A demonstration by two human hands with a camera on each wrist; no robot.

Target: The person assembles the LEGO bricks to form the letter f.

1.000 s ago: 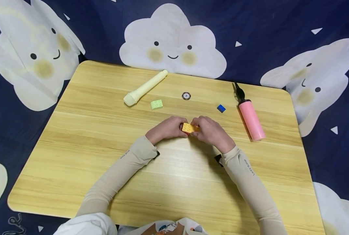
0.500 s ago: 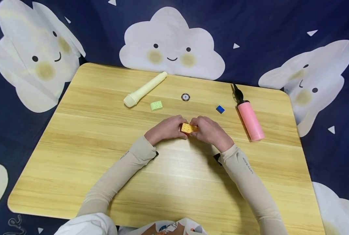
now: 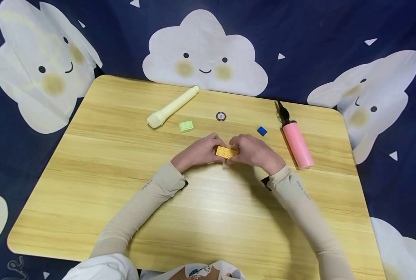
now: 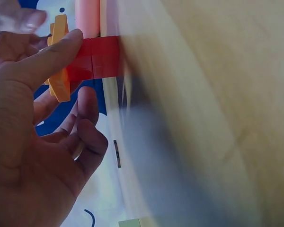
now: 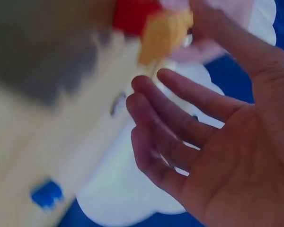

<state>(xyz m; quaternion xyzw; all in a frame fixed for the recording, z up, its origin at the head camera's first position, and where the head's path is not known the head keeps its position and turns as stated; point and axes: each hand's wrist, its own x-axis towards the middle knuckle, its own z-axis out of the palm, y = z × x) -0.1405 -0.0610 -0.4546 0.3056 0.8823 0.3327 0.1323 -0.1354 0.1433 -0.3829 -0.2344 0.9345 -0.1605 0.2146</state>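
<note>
An orange toy building brick [image 3: 225, 152] with round studs sits on top of red bricks [image 4: 103, 57], and the stack is held just above or on the table; I cannot tell which. My left hand [image 3: 201, 151] pinches this stack, its thumb lying along the join between orange and red in the left wrist view. Close to the orange brick's right end is my right hand [image 3: 254, 151]. In the right wrist view its fingers [image 5: 180, 113] are loosely spread and grip nothing, though the thumb may touch the brick's edge.
Behind the hands on the wooden table [image 3: 159, 229] lie a pale green brick [image 3: 186, 126], a cream toy microphone [image 3: 173, 107], a round chip [image 3: 221, 116] and a blue brick [image 3: 262, 130]. To the right is a pink hand pump [image 3: 297, 144] with a black nozzle.
My right hand has loosened from the orange brick and shifted slightly right, so more of the brick's studs show. My left hand keeps its hold on the stack.
</note>
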